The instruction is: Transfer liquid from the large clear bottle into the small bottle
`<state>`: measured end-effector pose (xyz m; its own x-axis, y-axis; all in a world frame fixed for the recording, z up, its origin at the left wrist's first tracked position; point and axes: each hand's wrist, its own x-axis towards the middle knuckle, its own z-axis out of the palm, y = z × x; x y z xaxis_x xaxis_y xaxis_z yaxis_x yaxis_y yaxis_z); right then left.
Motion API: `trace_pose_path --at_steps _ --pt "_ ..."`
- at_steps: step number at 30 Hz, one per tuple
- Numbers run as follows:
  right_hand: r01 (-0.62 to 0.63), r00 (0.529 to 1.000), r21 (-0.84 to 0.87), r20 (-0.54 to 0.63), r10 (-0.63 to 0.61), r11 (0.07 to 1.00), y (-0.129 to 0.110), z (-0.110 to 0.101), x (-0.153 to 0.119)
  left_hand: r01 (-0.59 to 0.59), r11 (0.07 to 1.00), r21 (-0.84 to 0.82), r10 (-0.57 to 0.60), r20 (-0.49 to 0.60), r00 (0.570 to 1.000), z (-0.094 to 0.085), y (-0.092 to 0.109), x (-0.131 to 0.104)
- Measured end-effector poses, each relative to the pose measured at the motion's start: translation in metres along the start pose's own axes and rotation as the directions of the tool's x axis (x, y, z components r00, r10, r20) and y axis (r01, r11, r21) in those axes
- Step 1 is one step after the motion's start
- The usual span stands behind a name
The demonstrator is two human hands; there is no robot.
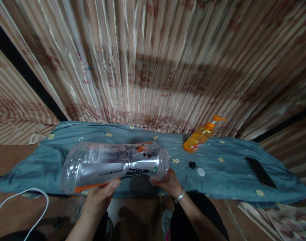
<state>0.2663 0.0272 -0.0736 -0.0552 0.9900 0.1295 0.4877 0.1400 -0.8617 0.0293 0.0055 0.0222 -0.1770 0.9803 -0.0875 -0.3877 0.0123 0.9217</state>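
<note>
A large clear plastic bottle (pixel 117 160) with a silver and orange label lies sideways in the air above the cloth-covered table. My left hand (pixel 100 195) grips it from below near its wide base, thumb along the label. At the other end, my right hand (pixel 170 183) is closed around the shoulder and neck, with a silver bracelet on the wrist. The bottle hides most of my fingers. Right of my right hand, a small black cap (pixel 192 164) and a white round lid (pixel 200 172) rest on the cloth.
An orange pump bottle (pixel 198 138) stands toward the back of the teal cloth (pixel 233 177). A dark phone (pixel 260 171) lies at the right. Striped curtain (pixel 153 67) hangs behind the table, with black poles at both sides. A white cable (pixel 46 201) loops at lower left.
</note>
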Motion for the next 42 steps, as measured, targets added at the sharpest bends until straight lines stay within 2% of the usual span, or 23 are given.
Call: trace_pose_path --at_steps 7,14,20,26,36,42 --pt "0.007 1.0 0.012 0.018 -0.007 1.0 0.004 0.0 0.0 0.036 0.999 0.027 -0.036 -0.024 0.999 -0.008 -0.005 0.007" --pt "0.019 1.0 0.033 0.021 -0.019 0.999 0.001 0.0 0.0 -0.013 1.0 -0.007 0.012 -0.064 0.998 0.002 0.0 0.001" --pt "0.019 1.0 0.004 0.022 -0.019 1.0 0.002 0.0 0.0 -0.017 1.0 0.001 0.017 -0.024 1.0 0.003 0.002 0.002" --pt "0.022 1.0 -0.02 0.015 -0.022 1.0 0.005 0.001 -0.001 -0.012 1.0 0.001 0.012 -0.037 0.999 0.007 0.005 -0.001" --pt "0.028 0.999 -0.015 0.04 -0.027 0.999 0.003 -0.001 0.0 -0.006 1.0 -0.007 0.006 -0.041 0.999 0.004 0.002 0.0" --pt "0.027 1.0 -0.018 0.013 -0.026 0.999 0.003 0.0 -0.001 0.022 0.999 0.028 -0.02 -0.057 0.998 0.002 0.002 -0.002"
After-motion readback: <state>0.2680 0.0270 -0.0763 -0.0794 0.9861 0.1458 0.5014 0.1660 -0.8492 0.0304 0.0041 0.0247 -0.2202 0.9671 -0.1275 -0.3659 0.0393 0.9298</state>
